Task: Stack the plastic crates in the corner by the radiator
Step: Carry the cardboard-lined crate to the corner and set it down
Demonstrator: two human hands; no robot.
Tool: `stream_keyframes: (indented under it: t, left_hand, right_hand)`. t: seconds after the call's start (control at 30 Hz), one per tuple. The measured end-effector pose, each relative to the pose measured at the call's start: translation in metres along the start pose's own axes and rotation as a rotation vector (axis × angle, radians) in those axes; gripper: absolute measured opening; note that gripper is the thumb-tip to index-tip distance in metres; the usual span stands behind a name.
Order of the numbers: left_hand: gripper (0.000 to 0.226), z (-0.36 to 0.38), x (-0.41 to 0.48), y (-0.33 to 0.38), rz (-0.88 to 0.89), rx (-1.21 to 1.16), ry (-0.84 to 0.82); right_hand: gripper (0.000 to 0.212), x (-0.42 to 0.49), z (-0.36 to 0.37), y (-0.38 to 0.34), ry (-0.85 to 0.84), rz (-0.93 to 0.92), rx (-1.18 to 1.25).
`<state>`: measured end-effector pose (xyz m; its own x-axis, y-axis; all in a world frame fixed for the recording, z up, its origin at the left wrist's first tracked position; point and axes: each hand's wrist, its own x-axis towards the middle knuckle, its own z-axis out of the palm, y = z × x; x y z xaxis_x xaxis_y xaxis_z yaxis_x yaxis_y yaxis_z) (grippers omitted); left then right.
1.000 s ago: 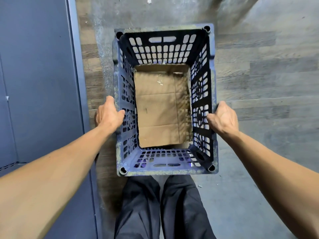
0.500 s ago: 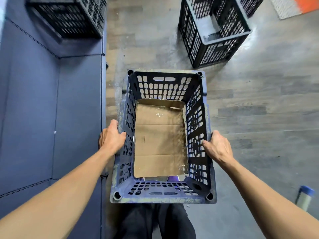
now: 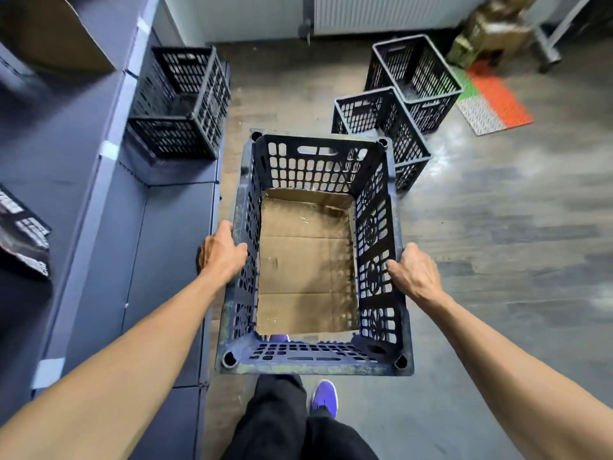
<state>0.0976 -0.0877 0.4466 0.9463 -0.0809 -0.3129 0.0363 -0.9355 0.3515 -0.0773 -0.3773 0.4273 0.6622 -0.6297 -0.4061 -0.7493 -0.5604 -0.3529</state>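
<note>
A: So, where is the blue crate (image 3: 315, 368)?

B: At the centre of the frame, held up off the floor (image 3: 497, 234), long side pointing away. A cardboard sheet (image 3: 305, 267) lies flat across its bottom.

A: And the hands?

B: Both are grasping it. The left hand (image 3: 222, 257) clasps the rim of the left long wall, thumb hooked inside. The right hand (image 3: 414, 273) clasps the right long wall the same way. The fingers on the outer sides are hidden.

A: What is below it?

B: At the lower centre, black trousers (image 3: 275, 423) and one purple shoe (image 3: 324, 398) on the floor.

A: Other crates?

B: Three black ones. The left black crate (image 3: 180, 127) sits at the upper left, on a blue padded surface (image 3: 166, 247) that runs down the left side. The near black crate (image 3: 411, 151) stands on the floor at the upper right, partly behind the blue crate's far right corner. The far black crate (image 3: 428, 104) stands just beyond it. I cannot tell whether those two touch.

A: And the radiator?

B: The radiator (image 3: 381, 11) hangs along the top edge, on the wall behind the far black crate. In the upper right corner is a pile of cardboard boxes (image 3: 491, 24), blurred, and below it an orange, green and white mat (image 3: 491, 101) lies on the floor.
</note>
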Motion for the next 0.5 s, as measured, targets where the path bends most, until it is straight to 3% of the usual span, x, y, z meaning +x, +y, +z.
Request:
stream_keyframes:
  t: [0.3,0.5]
  left_hand:
    - [0.016,-0.071,0.054,0.014,0.066,-0.048,0.029]
    - [0.017,-0.101,0.099,0.021,0.072,-0.010,0.023]
  right_hand:
    - [0.017,0.027,-0.054,-0.083,0.067,-0.005,-0.048]
    - [0.017,0.058,-0.070,-0.125,0.110,-0.052,-0.025]
